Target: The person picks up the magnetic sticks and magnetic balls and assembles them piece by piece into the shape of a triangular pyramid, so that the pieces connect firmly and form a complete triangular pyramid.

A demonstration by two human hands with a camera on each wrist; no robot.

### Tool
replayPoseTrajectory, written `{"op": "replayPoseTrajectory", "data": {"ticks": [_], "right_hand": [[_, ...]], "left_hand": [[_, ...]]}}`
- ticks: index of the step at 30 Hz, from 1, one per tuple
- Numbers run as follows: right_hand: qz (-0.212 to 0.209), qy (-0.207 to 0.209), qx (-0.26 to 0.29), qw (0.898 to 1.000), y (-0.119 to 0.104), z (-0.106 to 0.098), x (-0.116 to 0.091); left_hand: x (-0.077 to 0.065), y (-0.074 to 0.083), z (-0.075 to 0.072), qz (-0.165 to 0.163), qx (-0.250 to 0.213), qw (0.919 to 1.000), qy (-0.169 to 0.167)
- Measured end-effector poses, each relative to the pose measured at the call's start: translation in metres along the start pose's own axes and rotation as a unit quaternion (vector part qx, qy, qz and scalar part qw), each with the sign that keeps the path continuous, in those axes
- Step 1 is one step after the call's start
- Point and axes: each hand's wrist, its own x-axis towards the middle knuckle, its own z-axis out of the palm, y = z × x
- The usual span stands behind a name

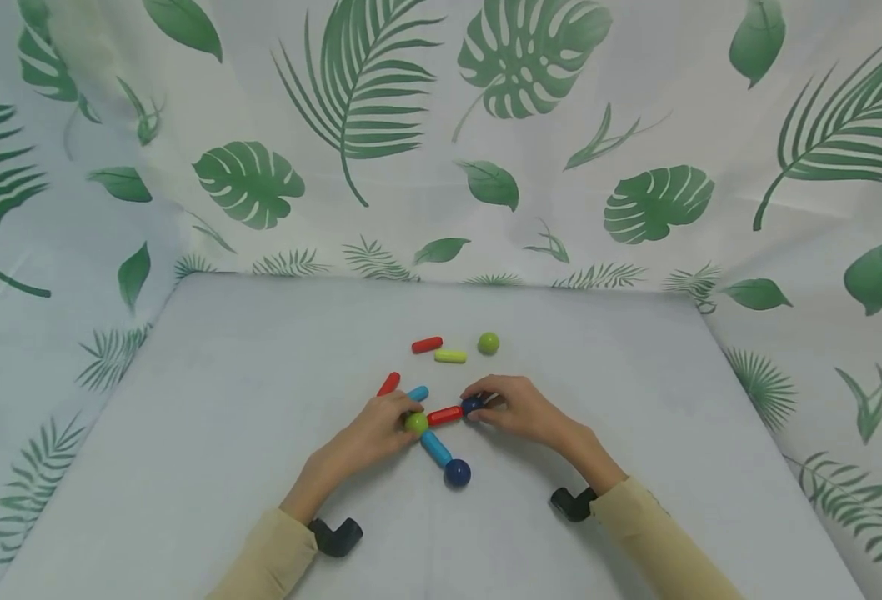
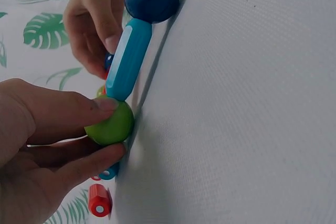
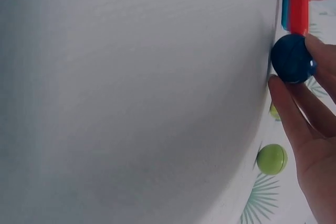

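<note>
My left hand (image 1: 383, 427) pinches a green ball (image 2: 111, 124) between thumb and fingers. A blue rod (image 2: 128, 60) joins that ball to a dark blue ball (image 1: 457, 473) on the near side. From the same green ball a red rod (image 1: 444, 416) runs right to a second dark blue ball (image 3: 293, 59). Thumb and fingers of my right hand (image 1: 519, 407) hold this second ball, which meets the red rod's end. Just beyond the left hand lie another blue rod (image 1: 418, 392) and a red rod (image 1: 388, 383), partly covered by the fingers.
Farther back on the white table (image 1: 261, 350) lie a red rod (image 1: 427, 344), a yellow-green rod (image 1: 450, 357) and a loose green ball (image 1: 489, 342). Leaf-patterned cloth (image 1: 396, 208) hangs behind and at both sides. Each wrist carries a black camera mount (image 1: 338, 537).
</note>
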Motion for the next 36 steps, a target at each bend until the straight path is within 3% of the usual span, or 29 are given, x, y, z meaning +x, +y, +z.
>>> {"op": "replayPoseTrajectory", "data": {"ticks": [11,17,27,36], "right_hand": [[-0.004,-0.005,0.004,1.000,-0.011,-0.002,-0.001],[-0.003,0.005,0.002,1.000,-0.009,-0.007,-0.001],[0.008,-0.006,0.005,1.000,-0.001,-0.005,-0.004],[0.008,-0.004,0.016,1.000,-0.002,-0.001,0.001]], "left_hand": [[-0.008,0.009,-0.009,-0.002,0.000,1.0000,0.005],[-0.003,0.010,-0.012,0.006,-0.002,0.9999,0.008],[0.000,0.005,-0.002,0.021,-0.005,0.9998,0.002],[-0.002,0.002,-0.002,0.008,-0.009,0.9997,-0.022]]}}
